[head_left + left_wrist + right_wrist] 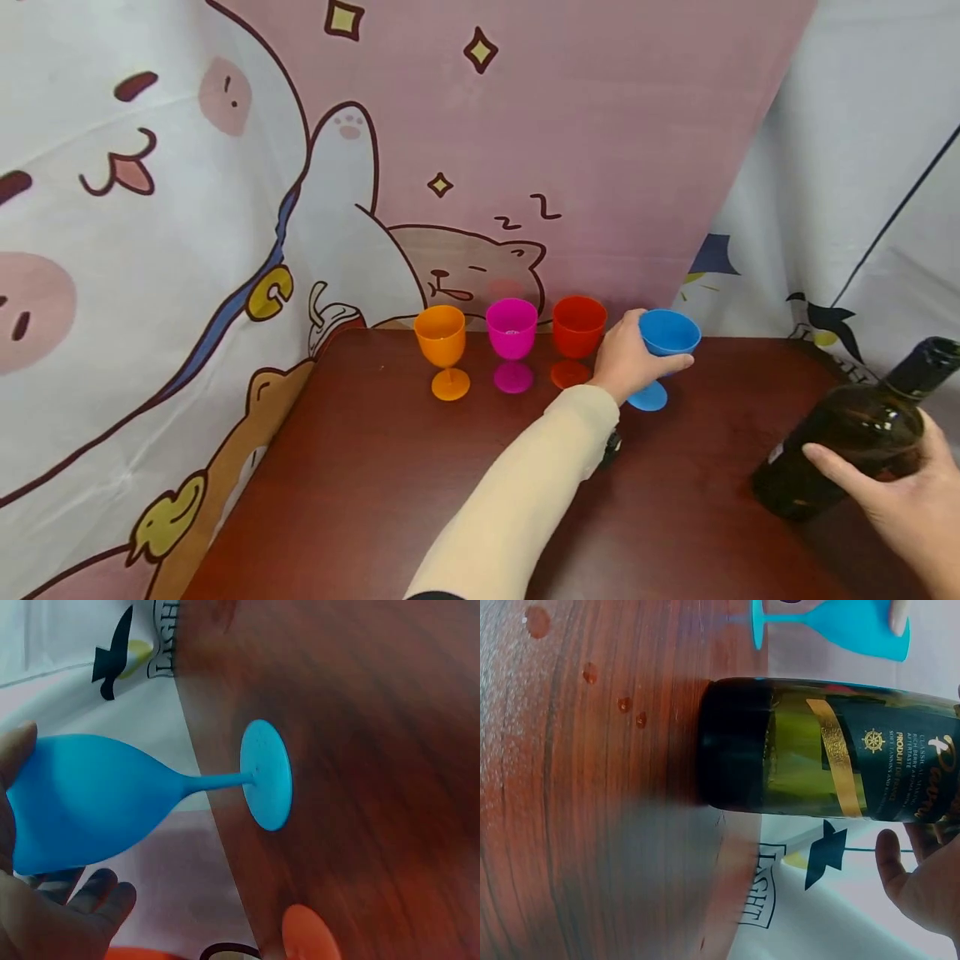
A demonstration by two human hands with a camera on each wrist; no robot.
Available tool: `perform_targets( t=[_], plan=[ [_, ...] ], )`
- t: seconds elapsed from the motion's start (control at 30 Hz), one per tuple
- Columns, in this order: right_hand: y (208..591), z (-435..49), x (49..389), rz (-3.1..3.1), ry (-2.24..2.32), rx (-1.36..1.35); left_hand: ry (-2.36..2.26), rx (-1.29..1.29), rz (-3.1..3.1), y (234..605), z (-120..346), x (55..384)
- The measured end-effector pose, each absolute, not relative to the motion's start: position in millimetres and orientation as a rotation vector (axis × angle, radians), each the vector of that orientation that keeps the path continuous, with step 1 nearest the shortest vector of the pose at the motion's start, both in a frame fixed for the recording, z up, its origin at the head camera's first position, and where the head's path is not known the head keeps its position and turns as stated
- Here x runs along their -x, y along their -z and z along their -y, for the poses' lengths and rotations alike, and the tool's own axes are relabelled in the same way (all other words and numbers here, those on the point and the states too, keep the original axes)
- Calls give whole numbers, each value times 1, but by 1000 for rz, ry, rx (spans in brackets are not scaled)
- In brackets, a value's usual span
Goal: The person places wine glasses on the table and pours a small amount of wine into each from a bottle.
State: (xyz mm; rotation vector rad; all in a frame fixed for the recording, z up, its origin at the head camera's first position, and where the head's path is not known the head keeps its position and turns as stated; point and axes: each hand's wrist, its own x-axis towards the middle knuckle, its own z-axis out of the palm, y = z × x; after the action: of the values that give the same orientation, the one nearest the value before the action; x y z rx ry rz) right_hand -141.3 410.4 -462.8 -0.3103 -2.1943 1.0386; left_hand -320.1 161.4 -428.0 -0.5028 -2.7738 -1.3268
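My left hand (628, 357) holds a blue plastic goblet (670, 333) by its bowl near the rim, with the thumb on the near side. Upright in the head view, the goblet has its round foot (267, 775) close to the tabletop. At the right, my right hand (911, 504) grips a dark green wine bottle (840, 442) around its body. The bottle leans with its open neck up and to the right. Its black and gold label (885, 757) shows in the right wrist view, with liquid visible through the glass.
Left of the blue goblet stand a red goblet (579, 327), a magenta goblet (512, 329) and an orange goblet (441, 335) in a row near the back edge of the brown table (360, 483). Liquid drops (590, 673) lie on the tabletop. A printed cloth (615, 150) hangs behind.
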Motion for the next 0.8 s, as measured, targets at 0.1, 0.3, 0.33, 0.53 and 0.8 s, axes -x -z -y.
perform_targets(
  t=[0.1, 0.3, 0.33, 0.53, 0.8],
  plan=[
    [461, -412, 138, 2225, -1019, 338, 1404, 613, 2736, 432, -139, 305],
    [457, -414, 131, 2304, -995, 395, 1586, 665, 2712, 434, -63, 265],
    [457, -413, 132, 2294, -1016, 387, 1597, 654, 2714, 433, -47, 261],
    [451, -414, 139, 2250, -1083, 380, 1589, 615, 2675, 433, 25, 244],
    [444, -396, 145, 2298, -1025, 372, 1617, 600, 2662, 435, 55, 240]
  ],
)
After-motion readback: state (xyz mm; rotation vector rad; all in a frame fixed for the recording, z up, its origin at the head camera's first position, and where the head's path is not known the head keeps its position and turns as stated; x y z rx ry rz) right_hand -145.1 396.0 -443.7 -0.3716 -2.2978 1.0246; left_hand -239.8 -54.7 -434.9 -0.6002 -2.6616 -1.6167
